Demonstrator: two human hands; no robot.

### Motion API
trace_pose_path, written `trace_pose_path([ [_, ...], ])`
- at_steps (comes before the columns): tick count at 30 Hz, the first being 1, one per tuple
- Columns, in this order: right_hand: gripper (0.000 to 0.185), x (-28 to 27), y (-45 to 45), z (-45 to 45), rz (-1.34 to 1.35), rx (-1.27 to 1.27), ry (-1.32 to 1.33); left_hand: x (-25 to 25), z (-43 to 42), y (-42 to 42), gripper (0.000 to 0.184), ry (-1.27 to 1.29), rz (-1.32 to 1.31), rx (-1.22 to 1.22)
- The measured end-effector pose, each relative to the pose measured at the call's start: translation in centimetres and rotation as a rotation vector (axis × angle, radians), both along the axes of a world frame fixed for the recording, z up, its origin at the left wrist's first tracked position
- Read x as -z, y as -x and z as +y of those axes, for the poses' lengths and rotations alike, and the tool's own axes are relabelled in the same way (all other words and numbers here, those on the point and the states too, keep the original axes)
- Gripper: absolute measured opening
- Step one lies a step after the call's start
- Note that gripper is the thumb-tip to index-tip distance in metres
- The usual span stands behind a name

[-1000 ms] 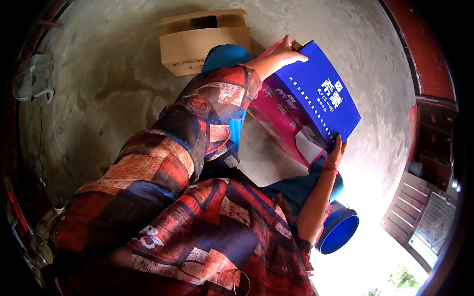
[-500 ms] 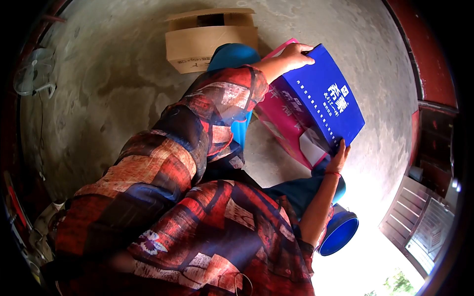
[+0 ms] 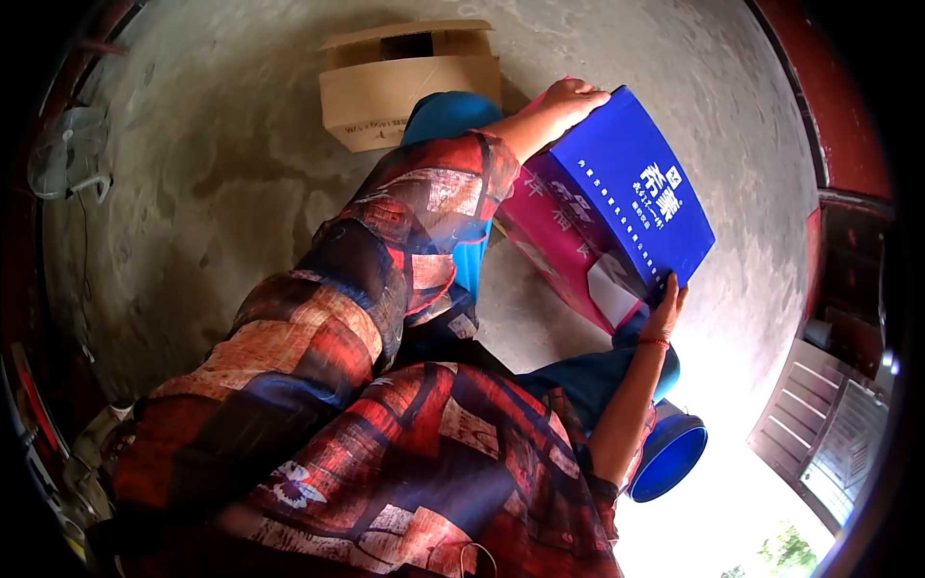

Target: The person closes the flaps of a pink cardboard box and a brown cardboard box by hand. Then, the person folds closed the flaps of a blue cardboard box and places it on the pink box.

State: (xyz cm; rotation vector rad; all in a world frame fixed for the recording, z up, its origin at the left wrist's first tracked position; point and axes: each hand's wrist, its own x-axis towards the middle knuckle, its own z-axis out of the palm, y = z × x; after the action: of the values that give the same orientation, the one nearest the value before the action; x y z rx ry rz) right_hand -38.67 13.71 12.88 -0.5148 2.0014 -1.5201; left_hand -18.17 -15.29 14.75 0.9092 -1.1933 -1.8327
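Note:
A blue and magenta cardboard box (image 3: 641, 183) with white lettering is tilted between my two hands, in front of my knees. My left hand (image 3: 570, 99) grips the upper corner of its blue face, fingers folded over the edge. At the lower corner, my right hand (image 3: 665, 316) holds the box with its fingertips on the blue face. The magenta side (image 3: 557, 223) faces my body, and a pale flap (image 3: 614, 292) shows near its lower end. The far side of the box is hidden.
Beyond my left knee (image 3: 451, 116) stands an open brown carton (image 3: 409, 91) on the concrete floor (image 3: 212, 193). A blue bucket (image 3: 668, 458) is beside my right leg. A fan (image 3: 69, 154) with a trailing cord is at the left. Bright light enters at lower right.
The view has shifted slightly, so the surroundings sit a little lower. Both hands keep their hold on the box, with the left fingers slightly rearranged at the corner.

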Motion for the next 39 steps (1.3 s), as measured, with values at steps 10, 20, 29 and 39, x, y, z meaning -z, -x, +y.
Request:
trace_pose_path([
  [10,0.051,-0.3,-0.4,0.0,0.005,-0.011,0.03,6.0,-3.5,3.9,0.017,0.046,-0.111,-0.291],
  [20,0.059,0.3,0.8,0.7,0.075,-0.06,-0.065,3.4,-2.5,3.1,0.013,0.04,-0.436,-0.454],
  [29,0.078,2.6,4.2,3.5,0.78,-0.353,-0.328,3.0,-2.5,2.9,0.006,-0.084,-0.331,-0.31],
  [39,0.08,0.7,2.3,3.1,0.846,-0.377,-0.387,1.6,-1.9,2.8,0.013,-0.065,-0.215,-0.195],
])
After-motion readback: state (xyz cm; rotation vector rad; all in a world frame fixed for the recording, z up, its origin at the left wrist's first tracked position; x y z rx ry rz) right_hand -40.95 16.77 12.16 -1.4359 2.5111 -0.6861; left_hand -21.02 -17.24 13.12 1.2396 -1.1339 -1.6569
